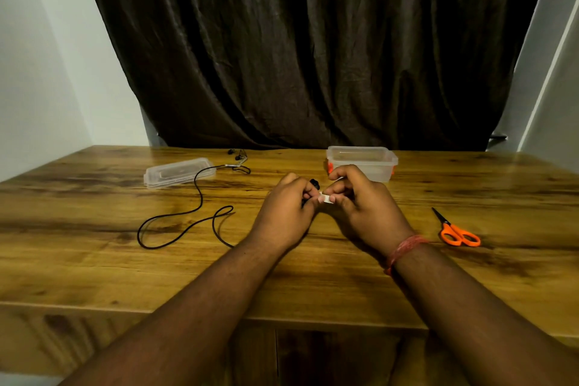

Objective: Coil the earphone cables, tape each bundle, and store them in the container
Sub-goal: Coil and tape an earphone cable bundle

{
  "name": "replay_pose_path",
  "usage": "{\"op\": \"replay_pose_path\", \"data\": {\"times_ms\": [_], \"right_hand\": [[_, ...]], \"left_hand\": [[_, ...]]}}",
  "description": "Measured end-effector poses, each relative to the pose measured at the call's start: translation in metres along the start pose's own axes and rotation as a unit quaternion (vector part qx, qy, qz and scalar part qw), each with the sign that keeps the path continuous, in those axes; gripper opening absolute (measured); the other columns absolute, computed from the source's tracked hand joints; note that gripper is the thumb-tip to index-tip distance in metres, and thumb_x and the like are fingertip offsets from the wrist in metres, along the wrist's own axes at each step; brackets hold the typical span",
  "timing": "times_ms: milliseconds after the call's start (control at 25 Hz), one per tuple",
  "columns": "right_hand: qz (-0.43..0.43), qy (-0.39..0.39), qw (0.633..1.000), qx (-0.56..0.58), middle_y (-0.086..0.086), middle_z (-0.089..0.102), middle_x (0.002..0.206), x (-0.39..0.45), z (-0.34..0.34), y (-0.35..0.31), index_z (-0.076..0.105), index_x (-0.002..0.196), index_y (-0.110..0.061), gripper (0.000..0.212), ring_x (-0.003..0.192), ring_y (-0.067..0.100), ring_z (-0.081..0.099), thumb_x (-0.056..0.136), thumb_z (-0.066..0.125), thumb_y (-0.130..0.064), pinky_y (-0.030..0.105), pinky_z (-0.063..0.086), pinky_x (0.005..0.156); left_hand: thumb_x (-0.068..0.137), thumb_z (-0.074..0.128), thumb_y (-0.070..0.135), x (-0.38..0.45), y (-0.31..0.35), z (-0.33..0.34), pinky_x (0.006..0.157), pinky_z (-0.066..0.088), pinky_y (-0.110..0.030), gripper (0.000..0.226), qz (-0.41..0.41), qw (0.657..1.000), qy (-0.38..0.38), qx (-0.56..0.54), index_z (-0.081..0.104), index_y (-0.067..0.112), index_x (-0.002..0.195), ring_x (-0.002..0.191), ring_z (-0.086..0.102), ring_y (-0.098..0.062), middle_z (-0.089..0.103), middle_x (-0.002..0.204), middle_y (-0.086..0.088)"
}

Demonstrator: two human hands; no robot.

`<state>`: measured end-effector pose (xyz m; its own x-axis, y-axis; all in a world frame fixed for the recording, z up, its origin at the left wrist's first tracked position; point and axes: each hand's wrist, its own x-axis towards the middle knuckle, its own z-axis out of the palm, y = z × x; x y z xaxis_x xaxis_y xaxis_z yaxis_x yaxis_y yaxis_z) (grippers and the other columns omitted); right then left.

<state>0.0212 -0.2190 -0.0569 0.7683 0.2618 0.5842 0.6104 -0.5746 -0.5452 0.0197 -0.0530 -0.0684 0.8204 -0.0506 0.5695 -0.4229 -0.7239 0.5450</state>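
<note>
My left hand grips a small black earphone bundle; only its top shows above my fingers. My right hand pinches a short strip of white tape against the bundle, between the two hands. A second black earphone cable lies uncoiled in loose loops on the wooden table, at the left, its earbuds near the far edge. The clear plastic container with orange clips stands open just behind my hands.
The container's clear lid lies at the far left, with the loose cable crossing its right end. Orange-handled scissors lie to the right of my right wrist. A dark curtain hangs behind the table.
</note>
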Motion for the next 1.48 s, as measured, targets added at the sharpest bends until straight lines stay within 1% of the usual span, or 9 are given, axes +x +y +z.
{"op": "replay_pose_path", "data": {"times_ms": [160,280,520,760,880,1080,1160,1280,1480], "right_hand": [[0.006,0.001,1.0,0.005,-0.017,0.069,0.093,0.0,0.0,0.0,0.053,0.117,-0.028,0.034,0.094,-0.011,0.061,0.092,0.062,-0.007,0.004,0.046,0.078],[0.003,0.003,1.0,0.001,-0.018,0.067,0.094,0.0,0.0,0.0,0.053,0.117,-0.028,0.034,0.094,-0.011,0.061,0.092,0.062,-0.007,0.002,0.044,0.077],[-0.005,0.016,1.0,-0.008,-0.015,0.068,0.097,-0.001,0.0,-0.001,0.053,0.114,-0.028,0.032,0.096,-0.005,0.062,0.092,0.063,-0.008,0.006,0.046,0.078],[0.014,0.0,1.0,-0.008,-0.015,0.065,0.098,0.0,0.001,-0.004,0.053,0.118,-0.03,0.033,0.095,-0.002,0.061,0.094,0.06,-0.009,0.015,0.048,0.081],[0.029,-0.027,0.999,-0.019,-0.013,0.061,0.096,0.0,0.001,0.0,0.055,0.121,-0.028,0.035,0.094,0.003,0.056,0.094,0.057,-0.007,0.022,0.047,0.08],[0.049,-0.044,0.99,-0.124,-0.014,0.055,0.095,0.002,-0.004,0.013,0.064,0.097,-0.029,0.035,0.1,0.015,0.047,0.089,0.054,0.003,0.037,0.045,0.087],[0.088,-0.057,0.984,-0.142,-0.013,0.053,0.092,0.001,-0.008,0.018,0.063,0.091,-0.027,0.037,0.099,0.017,0.048,0.086,0.053,0.008,0.034,0.044,0.084],[0.148,-0.073,0.98,-0.113,-0.003,0.056,0.094,0.001,-0.012,0.02,0.064,0.089,-0.025,0.035,0.09,0.017,0.052,0.089,0.049,0.006,0.026,0.039,0.069],[0.171,-0.083,0.979,-0.075,0.0,0.06,0.087,-0.001,-0.017,0.014,0.065,0.087,-0.02,0.035,0.082,0.017,0.055,0.086,0.05,0.01,0.026,0.042,0.065]], "left_hand": [[0.09,0.066,0.024,-0.001,0.005,-0.003,0.064,0.035,-0.009,0.004,-0.029,0.999,-0.01,-0.044,0.064,0.021,0.09,0.082,0.049,0.002,0.053,0.094,0.011],[0.09,0.064,0.024,-0.002,0.006,-0.004,0.061,0.033,-0.017,0.005,-0.046,0.998,-0.016,-0.038,0.061,0.022,0.087,0.077,0.047,-0.001,0.053,0.092,0.009],[0.092,0.061,0.025,-0.002,0.004,0.0,0.072,0.047,-0.028,0.007,-0.008,1.0,-0.01,0.015,0.065,0.02,0.094,0.082,0.052,-0.008,0.054,0.097,0.005],[0.091,0.062,0.021,-0.001,0.004,-0.004,0.064,0.036,-0.015,0.004,-0.022,0.999,0.0,-0.03,0.065,0.019,0.089,0.079,0.048,-0.002,0.055,0.094,0.008],[0.093,0.061,0.023,0.001,0.0,-0.008,0.061,0.034,-0.021,0.006,-0.042,0.998,-0.006,-0.043,0.065,0.02,0.091,0.074,0.048,-0.006,0.058,0.095,0.006],[0.095,0.061,0.024,0.002,-0.004,-0.019,0.057,0.035,-0.026,0.008,-0.095,0.991,-0.007,-0.094,0.064,0.019,0.088,0.064,0.049,-0.003,0.06,0.083,0.01],[0.095,0.06,0.024,0.002,-0.003,-0.019,0.066,0.045,-0.024,0.007,-0.117,0.983,-0.023,-0.141,0.065,0.02,0.091,0.078,0.058,-0.003,0.065,0.09,0.01],[0.096,0.06,0.023,-0.001,-0.002,-0.02,0.09,0.053,-0.037,0.008,-0.147,0.964,-0.035,-0.217,0.066,0.024,0.091,0.098,0.066,-0.012,0.071,0.099,0.006],[0.094,0.061,0.024,-0.003,0.003,-0.023,0.092,0.051,-0.036,0.008,-0.157,0.95,-0.046,-0.264,0.068,0.023,0.09,0.098,0.066,-0.01,0.072,0.099,0.006]]}}
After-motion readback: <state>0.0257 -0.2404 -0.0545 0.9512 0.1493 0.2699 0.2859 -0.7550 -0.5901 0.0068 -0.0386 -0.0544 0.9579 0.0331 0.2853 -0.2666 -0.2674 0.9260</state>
